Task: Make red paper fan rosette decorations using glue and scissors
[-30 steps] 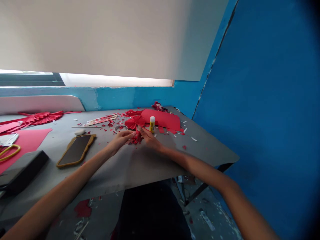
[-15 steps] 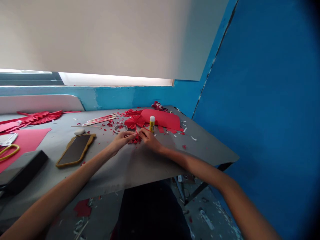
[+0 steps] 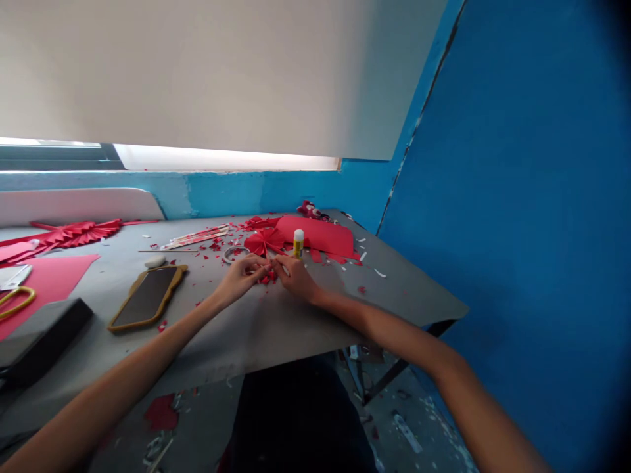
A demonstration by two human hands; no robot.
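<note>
My left hand [image 3: 240, 276] and my right hand [image 3: 294, 276] meet over the table, fingertips pinched together. Between them is a small piece of red paper, mostly hidden by the fingers. Just beyond the fingertips lies a pleated red paper fan [image 3: 265, 241]; whether it joins the piece in my fingers I cannot tell. A yellow glue stick with a white cap [image 3: 298, 244] stands upright behind my right hand. Left of the fan is a roll of tape [image 3: 235, 254]. Red paper scraps [image 3: 267, 278] lie beneath my hands.
A phone in a yellow case [image 3: 149, 297] and a dark box [image 3: 44, 338] lie to the left, near yellow-handled scissors [image 3: 17, 302]. Wooden sticks [image 3: 197, 237] and a large red sheet [image 3: 318, 234] are at the back. A blue wall [image 3: 517, 217] bounds the right side.
My fingertips have drawn closer together, and the red paper strip seen between them earlier is now mostly covered. The view has shifted slightly; the other things stay put.
</note>
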